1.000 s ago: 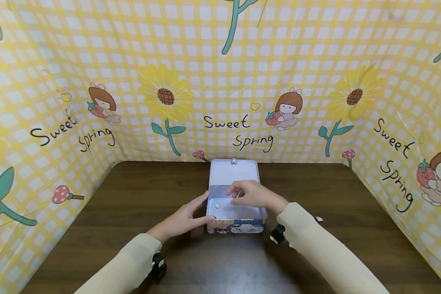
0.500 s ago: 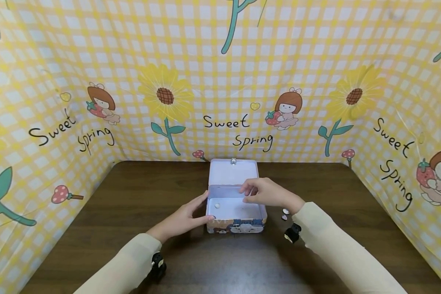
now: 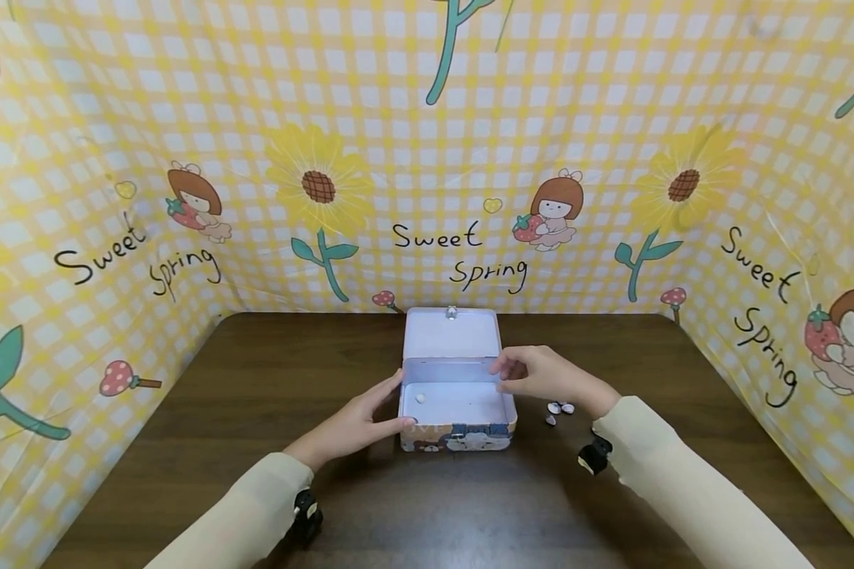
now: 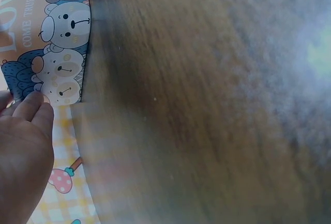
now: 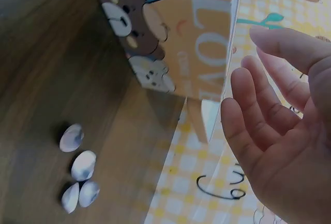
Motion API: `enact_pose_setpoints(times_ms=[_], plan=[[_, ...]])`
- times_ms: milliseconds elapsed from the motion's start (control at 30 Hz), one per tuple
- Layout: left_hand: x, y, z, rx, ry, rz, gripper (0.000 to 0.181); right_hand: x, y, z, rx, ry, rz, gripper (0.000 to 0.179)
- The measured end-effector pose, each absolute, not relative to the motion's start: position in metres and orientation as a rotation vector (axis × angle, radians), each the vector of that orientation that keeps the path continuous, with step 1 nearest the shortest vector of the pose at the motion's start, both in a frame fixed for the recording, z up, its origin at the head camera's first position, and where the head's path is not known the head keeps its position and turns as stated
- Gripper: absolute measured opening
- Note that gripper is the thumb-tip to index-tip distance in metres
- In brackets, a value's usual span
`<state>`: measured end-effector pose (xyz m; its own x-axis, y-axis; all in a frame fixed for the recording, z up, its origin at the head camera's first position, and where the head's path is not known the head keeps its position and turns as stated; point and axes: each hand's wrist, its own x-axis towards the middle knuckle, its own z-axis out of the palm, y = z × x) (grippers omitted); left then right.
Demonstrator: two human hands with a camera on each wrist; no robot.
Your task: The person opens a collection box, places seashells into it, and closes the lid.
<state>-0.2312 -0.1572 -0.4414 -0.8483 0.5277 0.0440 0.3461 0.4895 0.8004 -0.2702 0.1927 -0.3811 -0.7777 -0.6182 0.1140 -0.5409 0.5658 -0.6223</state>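
Observation:
A tin box (image 3: pixel 455 441) with printed cartoon bears stands with its lid (image 3: pixel 450 336) raised at the back. Inside on the left lies one small whitish piece (image 3: pixel 421 398), perhaps a shell. My left hand (image 3: pixel 352 423) rests against the box's left side, thumb at the front corner and straight fingers along the side. Over the right rim hovers my right hand (image 3: pixel 544 373), fingers loosely bent; the right wrist view shows nothing between them. Right of the box, several small seashells (image 5: pixel 84 165) lie on the table, in a loose group.
The dark wooden table (image 3: pixel 427 514) meets a yellow checked cloth (image 3: pixel 427 158) hanging behind it and at both sides. The raised lid stands close to the back cloth.
My right hand has moved rightward from over the middle of the box to its right rim, uncovering the inside and the shells on the table. My left hand has stayed put.

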Motion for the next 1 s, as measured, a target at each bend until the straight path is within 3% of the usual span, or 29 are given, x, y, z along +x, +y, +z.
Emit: enact_pose_setpoints(times_ms=[1000], plan=[[-0.231, -0.158, -0.444, 0.749, 2.527, 1.295, 0.087, -0.256, 0.285, -0.430, -0.699, 2.745, -0.962, 0.017]])
